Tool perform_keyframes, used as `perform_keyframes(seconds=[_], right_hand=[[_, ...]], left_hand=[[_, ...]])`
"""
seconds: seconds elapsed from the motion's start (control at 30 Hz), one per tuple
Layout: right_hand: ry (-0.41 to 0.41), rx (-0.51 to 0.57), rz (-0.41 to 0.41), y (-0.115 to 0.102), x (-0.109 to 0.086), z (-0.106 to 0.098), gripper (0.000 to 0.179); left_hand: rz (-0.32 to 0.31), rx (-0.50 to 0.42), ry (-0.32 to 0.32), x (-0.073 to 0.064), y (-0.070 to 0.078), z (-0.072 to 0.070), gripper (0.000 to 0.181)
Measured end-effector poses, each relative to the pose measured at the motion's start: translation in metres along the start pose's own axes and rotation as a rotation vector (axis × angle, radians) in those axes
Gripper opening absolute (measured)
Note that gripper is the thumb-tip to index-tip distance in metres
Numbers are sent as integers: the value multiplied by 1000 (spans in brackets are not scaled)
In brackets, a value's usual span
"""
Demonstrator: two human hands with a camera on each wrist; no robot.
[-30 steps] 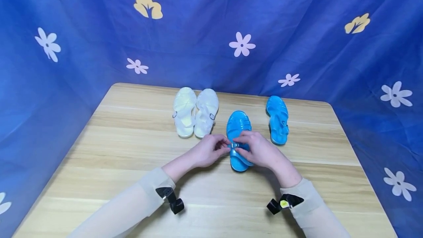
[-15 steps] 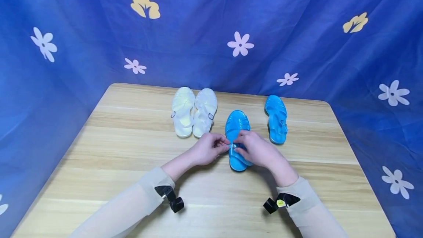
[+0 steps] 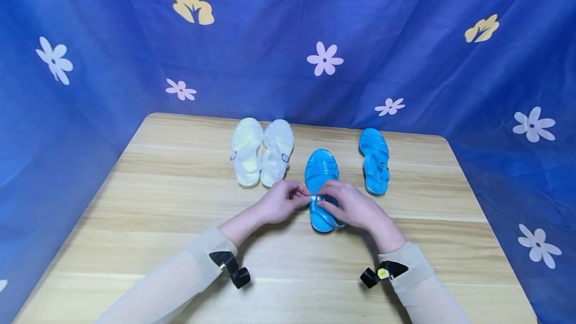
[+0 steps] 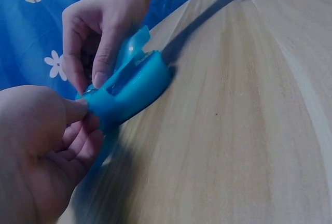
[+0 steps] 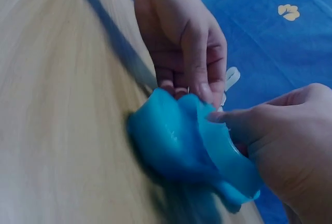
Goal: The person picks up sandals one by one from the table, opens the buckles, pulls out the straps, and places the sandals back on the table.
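A blue jelly sandal (image 3: pixel 321 166) lies on the table, its toe pointing away from me. At its left side my left hand (image 3: pixel 281 202) pinches the strap (image 4: pixel 101 103) close to the small metal buckle (image 3: pixel 318 198). From the right, my right hand (image 3: pixel 353 205) pinches the same strap between thumb and fingers beside the buckle. The right wrist view shows the sandal's heel (image 5: pixel 166 136) with the strap (image 5: pixel 223 149) raised in my right hand. Fingers partly cover the buckle in both wrist views.
A second blue sandal (image 3: pixel 374 159) lies further back to the right. Two white sandals (image 3: pixel 246 149) stand side by side at the back, left of centre. Behind the wooden table (image 3: pixel 180 164) hangs a blue curtain (image 3: pixel 252 39) with flowers.
Both hands stay at the strap with only small finger shifts near the buckle. The strap's loose right part stands out a little further from the heel. The head view drifts slightly.
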State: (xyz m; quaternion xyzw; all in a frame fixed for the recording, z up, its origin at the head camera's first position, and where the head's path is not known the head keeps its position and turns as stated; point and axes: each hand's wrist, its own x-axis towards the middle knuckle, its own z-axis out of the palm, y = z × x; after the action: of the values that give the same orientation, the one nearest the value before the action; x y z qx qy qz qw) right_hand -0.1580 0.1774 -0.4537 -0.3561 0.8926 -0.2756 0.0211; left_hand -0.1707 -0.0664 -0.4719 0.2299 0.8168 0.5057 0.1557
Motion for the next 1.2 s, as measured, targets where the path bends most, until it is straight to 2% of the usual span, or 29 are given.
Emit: perform_keyframes(seconds=[0.13, 0.3, 0.57, 0.9, 1.2], right_hand=[[-1, 10, -7, 2, -2, 3, 20], [-8, -4, 5, 2, -3, 10, 21], [26, 60, 6, 6, -9, 18, 20], [98, 133, -81, 12, -11, 22, 19], [113, 141, -94, 14, -11, 23, 20]], left_hand=[[-8, -34, -8, 0, 2, 0, 9], [-12, -67, -11, -1, -2, -2, 11], [-30, -50, 5, -1, 0, -1, 9], [-117, -215, -53, 4, -2, -2, 11], [-70, -160, -76, 7, 0, -1, 13]])
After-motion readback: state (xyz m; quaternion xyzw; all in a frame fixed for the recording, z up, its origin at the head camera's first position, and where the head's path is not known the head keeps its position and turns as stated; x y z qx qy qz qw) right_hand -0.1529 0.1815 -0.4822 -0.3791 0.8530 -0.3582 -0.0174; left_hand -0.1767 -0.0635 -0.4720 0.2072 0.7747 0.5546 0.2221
